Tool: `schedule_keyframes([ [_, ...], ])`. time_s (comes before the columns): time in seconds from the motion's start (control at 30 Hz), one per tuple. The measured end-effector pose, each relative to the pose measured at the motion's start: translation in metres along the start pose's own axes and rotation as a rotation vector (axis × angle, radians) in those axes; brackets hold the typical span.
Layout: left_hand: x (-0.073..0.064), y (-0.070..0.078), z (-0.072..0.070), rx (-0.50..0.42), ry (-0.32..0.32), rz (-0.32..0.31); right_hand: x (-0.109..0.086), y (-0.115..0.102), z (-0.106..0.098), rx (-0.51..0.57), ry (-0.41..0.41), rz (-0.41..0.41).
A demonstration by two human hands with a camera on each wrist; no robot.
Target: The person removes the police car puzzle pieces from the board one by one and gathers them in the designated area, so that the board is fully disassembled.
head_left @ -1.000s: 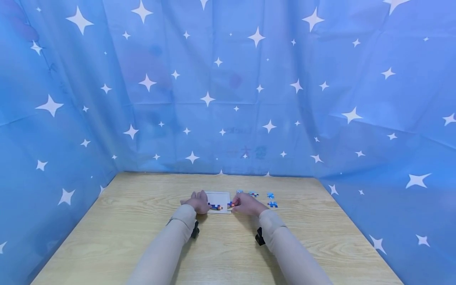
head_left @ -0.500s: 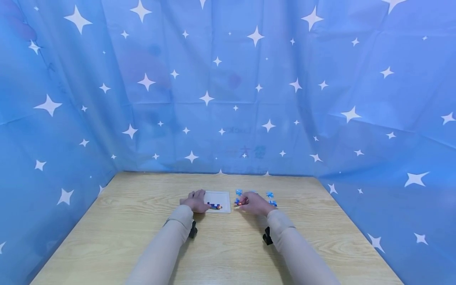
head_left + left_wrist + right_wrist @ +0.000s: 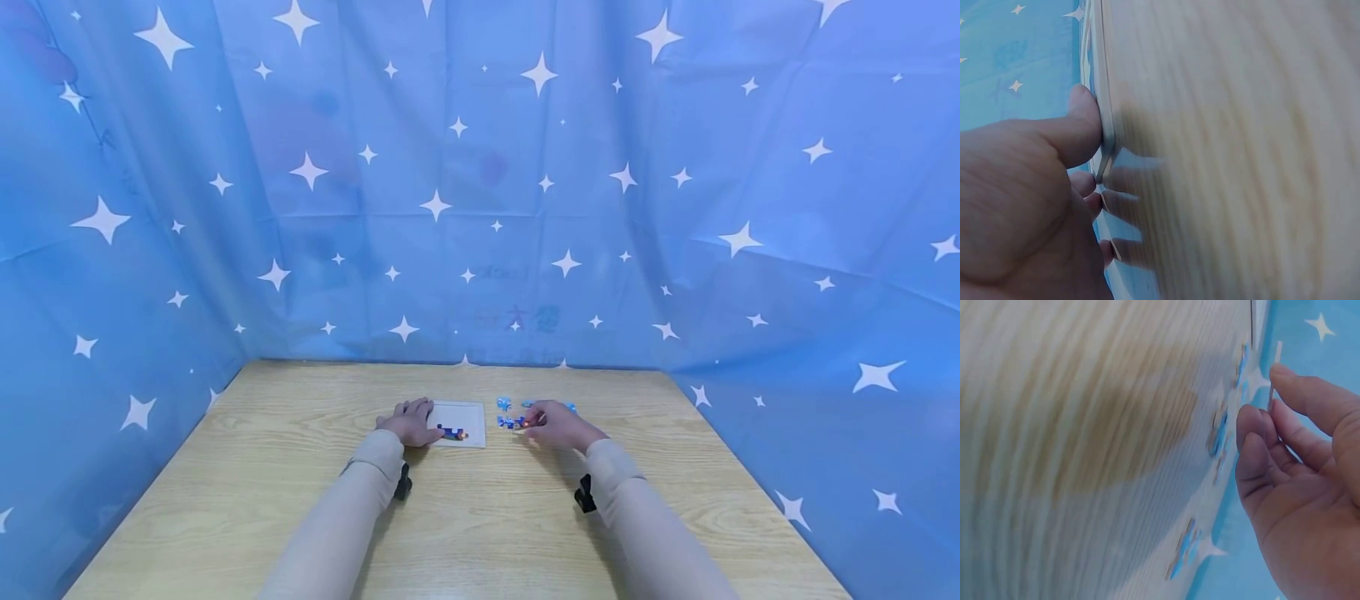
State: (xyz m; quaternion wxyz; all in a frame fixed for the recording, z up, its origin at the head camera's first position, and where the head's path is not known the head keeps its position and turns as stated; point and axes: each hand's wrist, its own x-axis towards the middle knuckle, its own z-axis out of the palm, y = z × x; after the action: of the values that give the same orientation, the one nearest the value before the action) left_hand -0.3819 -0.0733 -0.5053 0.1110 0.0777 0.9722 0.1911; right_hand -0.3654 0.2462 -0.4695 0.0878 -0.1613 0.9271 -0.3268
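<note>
My left hand [image 3: 407,423] rests on the left side of a shallow white puzzle tray [image 3: 481,421], its thumb touching the rim in the left wrist view. Inside the tray's lower part lies a dark blue strip of puzzle [image 3: 454,433] with an orange spot. To the right of the tray, my right hand [image 3: 561,427] pinches a dark blue jigsaw piece [image 3: 522,423] between thumb and fingers. The right wrist view shows this piece edge-on, as a thin pale edge [image 3: 1279,351], above the table. Its printed side is hidden there.
Loose blue jigsaw pieces lie around the right hand, among them one at the back [image 3: 504,403] and one nearer [image 3: 506,422]; others are partly covered by the hand. A blue star-print curtain [image 3: 480,208] stands behind the wooden table [image 3: 465,517].
My right hand has moved right, away from the tray, carrying the pinched jigsaw piece from the tray's right edge to among the loose pieces. The left hand has stayed nearly in place.
</note>
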Motion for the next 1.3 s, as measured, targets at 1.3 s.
schedule_keyframes([
  [1.3,-0.009,-0.001,-0.005,0.012,-0.012,0.020,-0.040,0.044,-0.035,-0.002,-0.044,-0.071],
])
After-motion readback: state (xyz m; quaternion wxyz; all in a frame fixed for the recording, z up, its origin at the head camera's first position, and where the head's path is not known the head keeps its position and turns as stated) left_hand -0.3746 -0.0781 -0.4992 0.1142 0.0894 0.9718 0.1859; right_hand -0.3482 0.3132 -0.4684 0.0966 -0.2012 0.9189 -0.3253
